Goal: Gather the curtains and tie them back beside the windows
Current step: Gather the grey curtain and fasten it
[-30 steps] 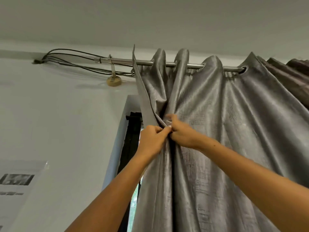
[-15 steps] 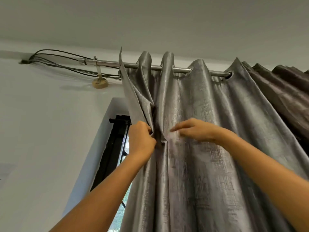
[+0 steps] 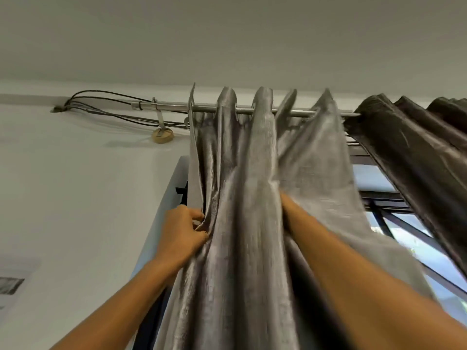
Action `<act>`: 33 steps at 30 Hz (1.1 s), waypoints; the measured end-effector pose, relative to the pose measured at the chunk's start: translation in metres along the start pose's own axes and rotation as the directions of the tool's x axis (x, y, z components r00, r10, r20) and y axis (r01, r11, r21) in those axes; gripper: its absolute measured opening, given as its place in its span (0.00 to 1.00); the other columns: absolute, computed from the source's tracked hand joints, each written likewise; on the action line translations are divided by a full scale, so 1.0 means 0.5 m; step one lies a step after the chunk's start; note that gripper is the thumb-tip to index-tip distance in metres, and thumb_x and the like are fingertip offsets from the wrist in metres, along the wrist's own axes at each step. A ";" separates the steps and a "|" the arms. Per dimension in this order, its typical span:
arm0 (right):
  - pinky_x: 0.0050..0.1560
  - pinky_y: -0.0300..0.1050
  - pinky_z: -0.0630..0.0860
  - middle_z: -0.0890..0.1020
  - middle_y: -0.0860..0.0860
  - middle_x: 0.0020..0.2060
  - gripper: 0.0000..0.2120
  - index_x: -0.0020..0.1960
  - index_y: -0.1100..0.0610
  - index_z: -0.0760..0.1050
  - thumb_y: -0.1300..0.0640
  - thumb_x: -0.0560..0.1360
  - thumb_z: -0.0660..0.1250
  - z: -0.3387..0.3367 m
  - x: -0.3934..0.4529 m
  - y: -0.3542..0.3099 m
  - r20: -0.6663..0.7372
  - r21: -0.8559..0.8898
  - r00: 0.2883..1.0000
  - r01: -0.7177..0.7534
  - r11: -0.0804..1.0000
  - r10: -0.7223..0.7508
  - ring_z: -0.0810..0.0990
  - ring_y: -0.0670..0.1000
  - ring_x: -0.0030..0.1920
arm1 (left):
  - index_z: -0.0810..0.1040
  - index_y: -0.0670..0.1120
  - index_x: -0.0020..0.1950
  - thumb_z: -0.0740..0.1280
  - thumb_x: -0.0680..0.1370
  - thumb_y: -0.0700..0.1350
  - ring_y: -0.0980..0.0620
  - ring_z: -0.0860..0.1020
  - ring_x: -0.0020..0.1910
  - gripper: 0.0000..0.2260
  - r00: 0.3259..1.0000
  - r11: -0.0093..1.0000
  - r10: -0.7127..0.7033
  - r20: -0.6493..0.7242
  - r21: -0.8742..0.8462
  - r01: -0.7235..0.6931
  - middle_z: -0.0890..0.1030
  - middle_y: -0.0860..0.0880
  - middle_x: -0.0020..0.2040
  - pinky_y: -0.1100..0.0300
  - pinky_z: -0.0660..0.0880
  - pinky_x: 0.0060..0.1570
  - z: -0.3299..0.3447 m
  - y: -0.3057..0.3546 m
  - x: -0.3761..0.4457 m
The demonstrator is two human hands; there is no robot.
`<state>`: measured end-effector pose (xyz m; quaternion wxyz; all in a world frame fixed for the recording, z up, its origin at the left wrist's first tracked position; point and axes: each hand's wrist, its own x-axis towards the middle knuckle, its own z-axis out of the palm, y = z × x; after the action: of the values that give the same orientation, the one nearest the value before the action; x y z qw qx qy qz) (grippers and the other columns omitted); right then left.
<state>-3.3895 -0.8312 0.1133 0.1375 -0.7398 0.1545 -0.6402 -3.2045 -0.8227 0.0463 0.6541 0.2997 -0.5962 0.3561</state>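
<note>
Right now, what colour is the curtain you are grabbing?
Shiny silver-grey curtain, seen best in the head view.

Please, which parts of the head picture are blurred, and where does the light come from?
In the head view, the right part of the grey curtain is smeared by motion, and the right hand is mostly hidden in its folds; the left hand and curtain rod look sharper. Daylight enters through the window, bright at right.
</note>
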 end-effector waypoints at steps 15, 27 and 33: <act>0.74 0.59 0.52 0.61 0.52 0.75 0.46 0.75 0.46 0.61 0.20 0.65 0.51 -0.161 0.025 -0.026 -0.327 -0.411 0.930 0.021 0.911 -0.168 0.57 0.58 0.75 | 0.65 0.45 0.72 0.78 0.64 0.37 0.55 0.76 0.38 0.39 0.972 0.994 -0.106 0.208 -0.007 0.110 0.80 0.47 0.50 0.75 0.68 0.36 -0.067 0.008 0.024; 0.48 0.46 0.69 0.75 0.64 0.60 0.23 0.67 0.68 0.65 0.64 0.74 0.66 -0.048 0.055 -0.090 -0.211 -0.732 0.938 0.035 0.681 -0.275 0.74 0.63 0.60 | 0.63 0.44 0.73 0.75 0.62 0.29 0.52 0.73 0.62 0.42 0.869 0.947 0.068 0.490 -0.305 0.098 0.74 0.51 0.64 0.57 0.73 0.60 0.014 0.118 0.104; 0.41 0.46 0.69 0.79 0.63 0.42 0.08 0.50 0.63 0.80 0.63 0.74 0.65 -0.166 0.038 -0.056 -0.138 -0.783 0.949 0.070 0.618 -0.282 0.79 0.61 0.50 | 0.67 0.42 0.70 0.70 0.63 0.31 0.45 0.75 0.61 0.35 0.831 0.914 0.214 0.513 -0.406 0.015 0.76 0.41 0.62 0.52 0.73 0.61 0.149 0.245 0.127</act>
<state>-3.4675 -0.8138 0.1534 -0.2749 -0.6529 0.3542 -0.6104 -3.3453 -0.8072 0.1137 0.4829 0.2194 -0.8320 0.1626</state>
